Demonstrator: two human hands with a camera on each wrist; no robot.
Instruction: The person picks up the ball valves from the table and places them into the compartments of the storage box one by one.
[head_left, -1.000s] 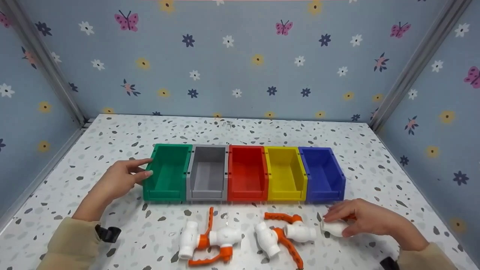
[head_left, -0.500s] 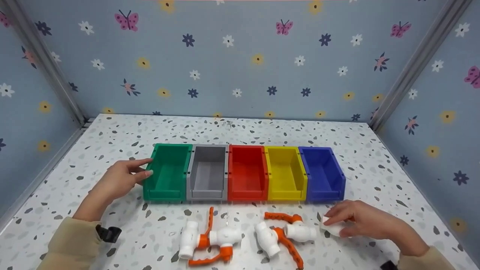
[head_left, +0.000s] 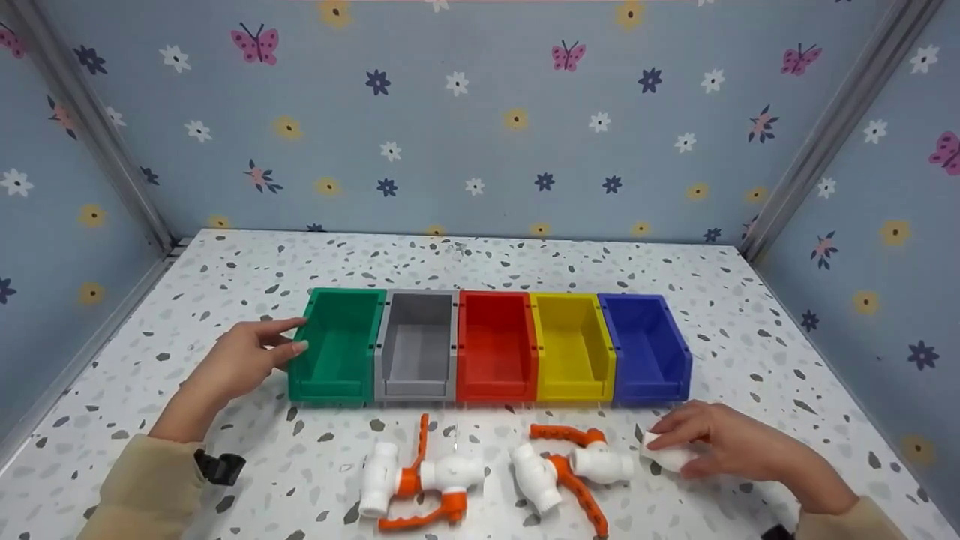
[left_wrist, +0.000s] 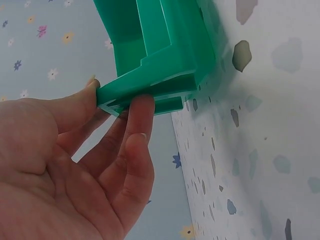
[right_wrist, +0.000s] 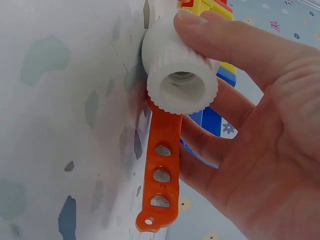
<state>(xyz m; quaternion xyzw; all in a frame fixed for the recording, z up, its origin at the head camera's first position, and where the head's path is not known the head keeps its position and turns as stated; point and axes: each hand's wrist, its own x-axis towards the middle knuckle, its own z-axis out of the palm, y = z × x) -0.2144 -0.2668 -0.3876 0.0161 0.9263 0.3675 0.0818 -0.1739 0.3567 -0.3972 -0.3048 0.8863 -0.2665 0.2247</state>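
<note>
Head view: white speckled tabletop [head_left: 480, 262], pale-blue panels [head_left: 427, 135] of flowers and butterflies behind and either side of the five-bin row [head_left: 496, 390], grey posts [head_left: 834, 127] at the corners. Left hand [head_left: 240, 356] pinches the green bin [head_left: 339, 345] at the row's end; right hand [head_left: 731, 442] grips an orange-handled white ball valve [head_left: 666, 457] just before the blue end, four more valves [head_left: 379, 480] lying in front.
</note>
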